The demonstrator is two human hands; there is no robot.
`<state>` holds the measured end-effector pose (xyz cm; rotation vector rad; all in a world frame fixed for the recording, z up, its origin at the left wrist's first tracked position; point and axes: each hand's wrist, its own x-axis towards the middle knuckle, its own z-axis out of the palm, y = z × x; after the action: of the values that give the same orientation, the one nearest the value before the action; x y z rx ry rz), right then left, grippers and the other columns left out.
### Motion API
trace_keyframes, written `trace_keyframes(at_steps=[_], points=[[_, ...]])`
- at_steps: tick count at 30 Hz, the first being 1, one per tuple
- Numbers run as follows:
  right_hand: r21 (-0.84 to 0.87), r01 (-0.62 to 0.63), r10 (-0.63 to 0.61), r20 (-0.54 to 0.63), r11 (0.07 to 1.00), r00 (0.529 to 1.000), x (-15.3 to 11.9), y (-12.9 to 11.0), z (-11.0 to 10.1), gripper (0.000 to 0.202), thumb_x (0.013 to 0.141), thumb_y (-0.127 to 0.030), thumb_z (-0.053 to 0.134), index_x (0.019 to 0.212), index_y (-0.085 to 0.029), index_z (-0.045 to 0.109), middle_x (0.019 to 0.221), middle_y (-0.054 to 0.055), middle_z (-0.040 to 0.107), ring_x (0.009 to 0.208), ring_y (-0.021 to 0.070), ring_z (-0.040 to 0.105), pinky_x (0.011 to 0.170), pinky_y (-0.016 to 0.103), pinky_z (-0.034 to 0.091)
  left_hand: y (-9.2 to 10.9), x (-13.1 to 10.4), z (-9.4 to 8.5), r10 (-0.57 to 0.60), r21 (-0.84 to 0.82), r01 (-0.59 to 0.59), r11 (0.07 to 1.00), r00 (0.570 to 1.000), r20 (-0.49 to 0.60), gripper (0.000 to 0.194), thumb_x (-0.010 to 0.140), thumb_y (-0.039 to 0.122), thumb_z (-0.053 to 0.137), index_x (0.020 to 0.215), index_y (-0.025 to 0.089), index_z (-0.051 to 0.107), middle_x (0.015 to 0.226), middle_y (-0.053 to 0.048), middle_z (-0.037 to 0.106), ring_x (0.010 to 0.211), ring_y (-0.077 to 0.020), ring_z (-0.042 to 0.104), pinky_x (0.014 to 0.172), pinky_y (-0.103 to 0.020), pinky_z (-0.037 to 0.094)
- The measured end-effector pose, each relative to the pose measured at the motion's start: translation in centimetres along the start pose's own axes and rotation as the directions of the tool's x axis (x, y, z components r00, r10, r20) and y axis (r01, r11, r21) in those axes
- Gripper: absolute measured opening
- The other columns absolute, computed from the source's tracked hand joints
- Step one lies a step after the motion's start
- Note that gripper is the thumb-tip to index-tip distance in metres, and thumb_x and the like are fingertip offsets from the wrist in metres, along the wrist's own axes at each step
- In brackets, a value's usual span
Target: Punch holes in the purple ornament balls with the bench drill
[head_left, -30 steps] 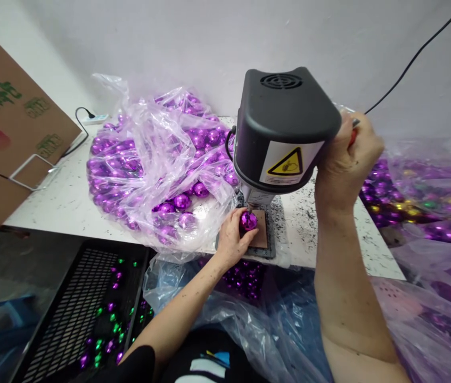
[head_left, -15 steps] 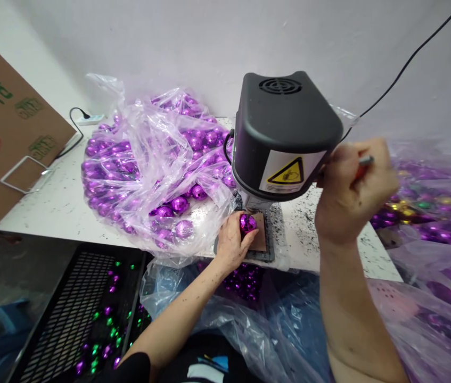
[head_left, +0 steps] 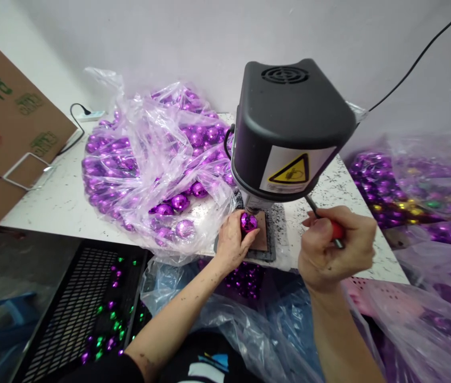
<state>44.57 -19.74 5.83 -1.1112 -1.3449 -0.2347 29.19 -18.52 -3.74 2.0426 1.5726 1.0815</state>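
Under the head of a black press machine (head_left: 289,114), my left hand (head_left: 233,239) grips a shiny purple faceted ball (head_left: 248,222). The ball sits over a brown pad (head_left: 260,234) on the machine's base, close beneath the press's tip. My right hand (head_left: 335,244) is closed round the lever (head_left: 336,231), a metal rod with a red grip, on the machine's right side. A yellow warning triangle marks the machine's front. Part of the ball is hidden by my left fingers.
A clear plastic bag (head_left: 145,138) full of purple balls lies left of the machine. Dark specks dot the white table (head_left: 45,207). A cardboard box (head_left: 5,127) leans at left, a black crate (head_left: 77,298) stands below, and more bagged balls (head_left: 380,175) are at right.
My right hand has pulled the lever down from beside the machine's head to a lower place. My left hand and the purple ball have stayed where they were.
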Motion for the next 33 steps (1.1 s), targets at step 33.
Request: trace_keyframes(at_steps=[33], points=[[0.172, 0.031, -0.023, -0.048, 0.985, 0.999, 4.3, 0.5, 1.2, 0.022, 0.092, -0.031, 0.053, 0.087, -0.014, 0.066, 0.066, -0.002, 0.056, 0.051, 0.0041, 0.054, 0.046, 0.018, 0.037, 0.4, 0.2, -0.1, -0.027, -0.129, 0.028, 0.991, 1.000, 0.009, 0.044, 0.090, 0.031, 0.067, 0.128, 0.020, 0.048, 0.124, -0.011, 0.062, 0.113, -0.0262, 0.061, 0.099, -0.043, 0.049]])
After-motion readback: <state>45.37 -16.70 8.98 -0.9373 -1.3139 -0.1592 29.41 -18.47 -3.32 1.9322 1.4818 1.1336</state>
